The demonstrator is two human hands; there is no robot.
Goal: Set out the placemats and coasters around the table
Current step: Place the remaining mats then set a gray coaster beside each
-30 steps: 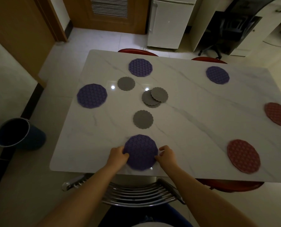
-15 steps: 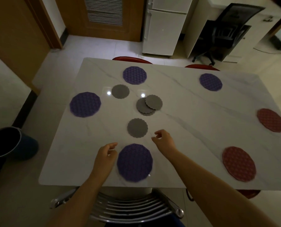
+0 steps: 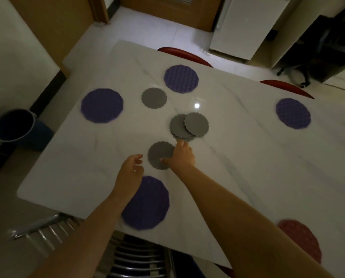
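Right hand [image 3: 182,157] outstretched, touching grey coaster [image 3: 158,154]; left hand [image 3: 130,169] hovers.

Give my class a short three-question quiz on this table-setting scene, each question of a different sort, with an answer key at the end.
1. Short answer: what does the left hand hold?
2. True or false: the right hand touches the grey coaster nearest the person.
3. Multiple choice: how many purple placemats lie in view on the table? A. two B. four C. six

Key
1. Nothing; its fingers are loosely curled beside the coaster.
2. True; its thumb lies on that coaster.
3. B
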